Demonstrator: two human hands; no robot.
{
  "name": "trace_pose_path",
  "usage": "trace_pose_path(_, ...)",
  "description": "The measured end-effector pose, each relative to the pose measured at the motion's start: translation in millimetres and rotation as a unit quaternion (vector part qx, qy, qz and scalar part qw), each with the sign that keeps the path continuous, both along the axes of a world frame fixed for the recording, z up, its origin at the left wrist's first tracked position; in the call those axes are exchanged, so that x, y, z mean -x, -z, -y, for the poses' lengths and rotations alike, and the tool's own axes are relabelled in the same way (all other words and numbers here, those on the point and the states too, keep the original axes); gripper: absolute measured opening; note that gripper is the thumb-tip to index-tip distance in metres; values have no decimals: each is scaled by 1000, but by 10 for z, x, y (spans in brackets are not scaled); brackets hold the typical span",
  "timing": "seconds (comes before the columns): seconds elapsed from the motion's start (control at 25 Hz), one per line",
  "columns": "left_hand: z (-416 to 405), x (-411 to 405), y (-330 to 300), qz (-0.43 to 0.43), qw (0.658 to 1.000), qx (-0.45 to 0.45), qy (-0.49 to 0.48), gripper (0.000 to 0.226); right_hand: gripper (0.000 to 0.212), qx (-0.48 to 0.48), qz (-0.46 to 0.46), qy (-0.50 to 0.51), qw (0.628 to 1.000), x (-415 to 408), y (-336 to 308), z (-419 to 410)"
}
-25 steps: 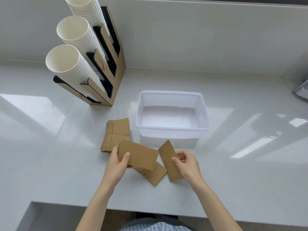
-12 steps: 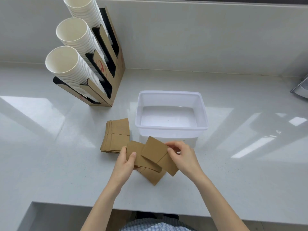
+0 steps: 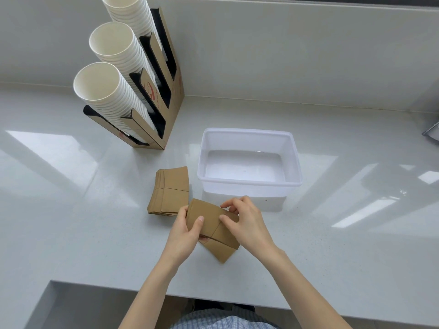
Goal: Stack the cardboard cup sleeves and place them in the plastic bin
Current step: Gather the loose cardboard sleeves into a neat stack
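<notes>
Since a second ago, right hand (image 3: 247, 224) has laid its flat brown cardboard sleeve (image 3: 209, 222) onto left hand's (image 3: 184, 233); both pinch this pair, stacking underway.

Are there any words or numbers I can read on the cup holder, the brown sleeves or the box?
Cup holder: red marks and small print, too blurred to read.
Cup sleeves: no text visible.
Plastic bin: no text visible.

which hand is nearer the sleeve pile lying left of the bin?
Left. The left hand sits just below-right of the sleeve pile; the right hand is farther right, nearer the bin.
</notes>
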State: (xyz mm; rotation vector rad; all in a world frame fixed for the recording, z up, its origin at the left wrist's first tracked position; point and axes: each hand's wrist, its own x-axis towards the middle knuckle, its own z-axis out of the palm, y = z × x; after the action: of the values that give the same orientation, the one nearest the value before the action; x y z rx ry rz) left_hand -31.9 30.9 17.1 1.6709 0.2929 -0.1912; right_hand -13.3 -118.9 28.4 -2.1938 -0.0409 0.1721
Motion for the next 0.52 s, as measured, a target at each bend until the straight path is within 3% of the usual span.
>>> trace_pose_path(0.2,-239,-9,12,6,998,-16,-54,20,26,-2,-20,19,1000,49,151,48)
trace_pose_path(0.32,-385,-39,-6,11,996,-16,-85,24,43,16,-90,3,996,132,307,50)
trace_pose_path(0.44,-457,-63,-5,10,995,-22,-99,28,73,134,-109,-59,983,214,467,-68)
trace_pose_path(0.52,-464,-60,1,6,995,-27,-97,32,79,197,-75,-73,975,243,527,-146)
